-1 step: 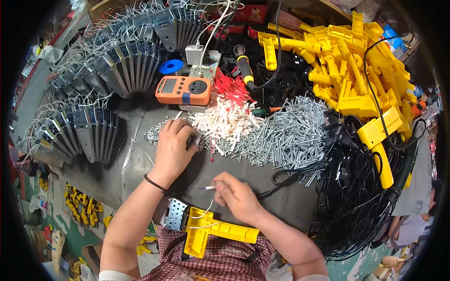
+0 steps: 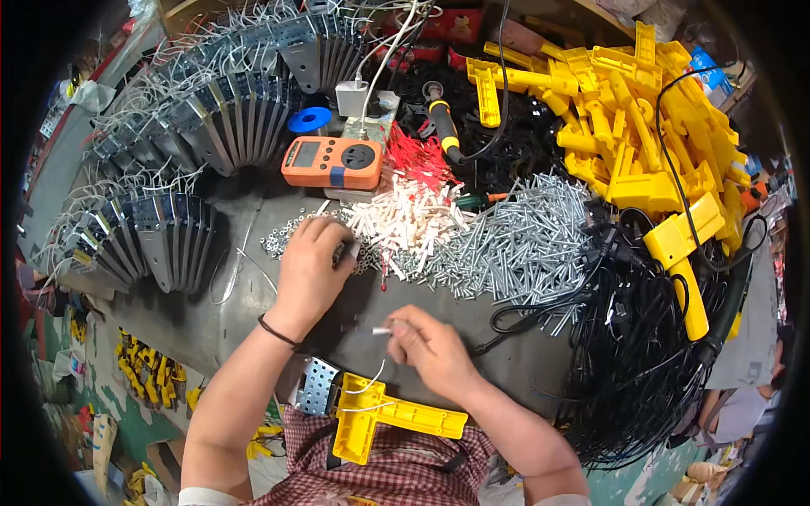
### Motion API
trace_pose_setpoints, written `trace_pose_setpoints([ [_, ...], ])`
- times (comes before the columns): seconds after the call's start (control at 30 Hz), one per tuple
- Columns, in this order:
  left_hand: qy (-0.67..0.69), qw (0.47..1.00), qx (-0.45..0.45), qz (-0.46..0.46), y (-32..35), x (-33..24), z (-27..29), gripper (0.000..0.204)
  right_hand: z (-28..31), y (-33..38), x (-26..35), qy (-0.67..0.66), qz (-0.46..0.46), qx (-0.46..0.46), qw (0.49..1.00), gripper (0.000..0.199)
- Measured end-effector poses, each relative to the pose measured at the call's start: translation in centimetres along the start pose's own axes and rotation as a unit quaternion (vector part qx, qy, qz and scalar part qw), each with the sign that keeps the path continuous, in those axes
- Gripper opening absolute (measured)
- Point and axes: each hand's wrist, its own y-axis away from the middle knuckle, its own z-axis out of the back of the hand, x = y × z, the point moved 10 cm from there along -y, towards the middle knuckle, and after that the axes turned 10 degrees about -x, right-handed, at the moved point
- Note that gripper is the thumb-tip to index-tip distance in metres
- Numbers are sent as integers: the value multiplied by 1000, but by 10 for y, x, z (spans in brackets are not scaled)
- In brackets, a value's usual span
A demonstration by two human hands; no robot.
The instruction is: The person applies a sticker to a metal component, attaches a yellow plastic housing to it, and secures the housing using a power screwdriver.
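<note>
My right hand (image 2: pixel 429 350) pinches a small white tube (image 2: pixel 381 331) between thumb and fingertips above the dark tabletop. Over the edge of a heap of small metal nuts (image 2: pixel 278 242), my left hand (image 2: pixel 314 257) has its fingers curled down; something greyish shows by its thumb, too hidden to name. Close to my body lies an open yellow plastic handle shell (image 2: pixel 405 416). A perforated metal plate (image 2: pixel 318 386) joins its left end, and thin white wires (image 2: pixel 368 387) rise from it toward my right hand.
White tubes (image 2: pixel 409 219) and long screws (image 2: pixel 531 240) are heaped beyond my hands. An orange meter (image 2: pixel 333 163) and a soldering iron (image 2: pixel 442 126) lie farther back. Metal plates with wires (image 2: pixel 173 244) stand left; yellow shells (image 2: pixel 624 126) and black cables (image 2: pixel 629 363) crowd the right.
The white tube in my right hand has shifted slightly away from my body. My left hand stays at the nuts.
</note>
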Motion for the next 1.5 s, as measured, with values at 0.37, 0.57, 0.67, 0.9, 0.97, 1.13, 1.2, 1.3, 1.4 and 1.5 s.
trace_pose_setpoints([
  [0.37, 468, 742, 148, 456, 88, 2, 20, 17, 15, 11, 51, 126, 77, -59, 987, 14],
  [0.57, 516, 708, 154, 456, 89, -3, 20, 19, 10, 15, 53, 144, 77, -31, 986, 14],
  [0.67, 483, 722, 166, 467, 90, -5, 22, 20, 9, 15, 55, 146, 82, -28, 986, 14],
  [0.9, 420, 778, 174, 433, 88, -8, 28, 18, 4, 21, 62, 177, 120, -22, 976, 13],
  [0.97, 422, 780, 179, 426, 88, -10, 29, 17, 5, 23, 68, 182, 147, -35, 972, 12],
  [1.13, 421, 781, 177, 427, 88, -9, 30, 17, 4, 20, 63, 195, 116, -20, 974, 12],
  [1.2, 418, 778, 180, 433, 90, -8, 28, 17, 3, 20, 63, 193, 130, -22, 972, 12],
  [1.3, 439, 779, 172, 414, 92, -8, 27, 21, 2, 20, 64, 186, 140, -15, 972, 13],
  [1.4, 436, 786, 183, 399, 93, -14, 22, 21, -3, 17, 62, 180, 152, 8, 972, 14],
  [1.5, 449, 809, 181, 334, 83, -30, 23, 12, -8, 9, 56, 161, 162, 19, 973, 18],
])
